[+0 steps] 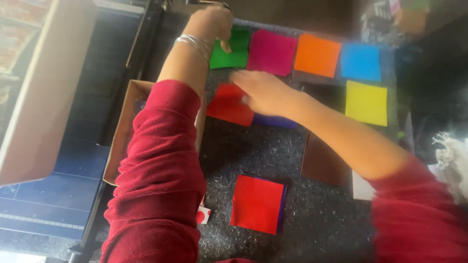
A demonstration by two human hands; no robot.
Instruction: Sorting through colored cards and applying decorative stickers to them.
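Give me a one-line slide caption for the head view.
Left hand presses a green paper square; right hand touches a red square on grey felt.

A home craft corner: coloured paper squares (317, 55) spread on a dark felt mat (253, 156) beside a cardboard box (122, 131).

Head view, steep downward, close over mat (253, 156)

surface: dark speckled grey mat (253, 156) | left: pale slanted board (44, 92), blue panel (53, 195) below | right: white frayed cloth (451, 156) | light: soft daylight
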